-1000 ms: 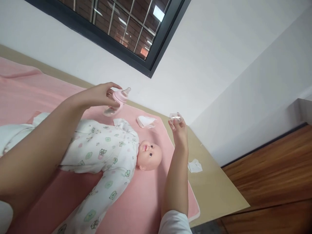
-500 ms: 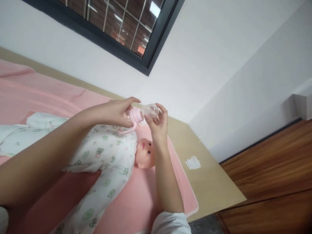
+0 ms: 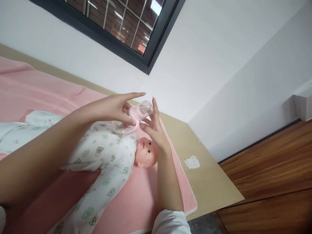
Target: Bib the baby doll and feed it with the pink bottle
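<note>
A: Start from the left. How should that side work?
B: The left hand (image 3: 116, 106) grasps the bottle (image 3: 118, 127) near its top, thumb by the pink handle (image 3: 131, 130). I'd keep that hold firm without squeezing, so the bottle doesn't turn or dip.
A: And the cap (image 3: 147, 108)?
B: It sits over the top, against the pink collar (image 3: 136, 113). I'd have it square with the collar and use even pressure; a sideways push could tip it. Whether it is fully seated, I can't tell.
A: What about the right hand (image 3: 156, 130)?
B: Its fingers are spread loosely beside the cap, not closed around it. I can't tell whether a fingertip touches. In my view a flat, gentle touch suits it better than a pinch.
A: How does the bottle look?
B: Tilted, base to the left, cap up to the right. The lower part is clear with some red marking, partly hidden by fingers; then comes the collar, then the cap's clear dome.
A: Where exactly is it?
B: Between the two hands, apparently held up, near the shoulder of the doll (image 3: 102, 143).
</note>
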Demonstrator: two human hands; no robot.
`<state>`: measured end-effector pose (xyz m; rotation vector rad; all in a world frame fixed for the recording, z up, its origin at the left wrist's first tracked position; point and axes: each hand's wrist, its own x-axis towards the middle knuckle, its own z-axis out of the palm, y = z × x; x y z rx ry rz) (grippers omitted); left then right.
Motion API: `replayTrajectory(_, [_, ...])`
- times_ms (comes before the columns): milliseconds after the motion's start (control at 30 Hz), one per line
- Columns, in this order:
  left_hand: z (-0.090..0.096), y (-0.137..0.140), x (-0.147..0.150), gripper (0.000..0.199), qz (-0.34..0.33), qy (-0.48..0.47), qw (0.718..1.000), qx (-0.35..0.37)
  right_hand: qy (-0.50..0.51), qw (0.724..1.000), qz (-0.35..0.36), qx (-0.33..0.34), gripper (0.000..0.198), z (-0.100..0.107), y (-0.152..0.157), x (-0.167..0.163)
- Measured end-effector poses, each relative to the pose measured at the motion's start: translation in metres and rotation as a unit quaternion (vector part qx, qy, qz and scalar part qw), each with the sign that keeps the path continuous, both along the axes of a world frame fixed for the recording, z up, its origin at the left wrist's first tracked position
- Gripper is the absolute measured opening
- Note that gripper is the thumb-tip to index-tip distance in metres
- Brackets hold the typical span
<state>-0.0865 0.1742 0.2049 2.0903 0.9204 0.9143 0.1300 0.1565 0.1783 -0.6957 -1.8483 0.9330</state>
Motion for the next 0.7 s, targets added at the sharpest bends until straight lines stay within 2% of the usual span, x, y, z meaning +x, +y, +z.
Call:
replayTrajectory(133, [0.000,0.001,0.004,0.096,-0.036,-0.001,0.998,-0.042,-0.006,1.000,-0.011,0.010,0.113,-0.002,-0.005,-0.002])
replayTrajectory(300, [0.000,0.001,0.010,0.092,-0.040,-0.009,0.999,-0.019,0.029,0.999,-0.022,0.005,0.127,-0.005,-0.003,-0.007])
replayTrajectory(500, [0.001,-0.006,0.014,0.086,-0.010,0.006,1.000,0.020,0.033,0.998,-0.042,0.025,0.125,-0.003,-0.005,-0.007])
replayTrajectory(700, [0.000,-0.005,0.013,0.089,-0.002,0.030,0.999,0.045,0.028,0.995,-0.082,0.056,0.112,-0.002,-0.006,-0.009])
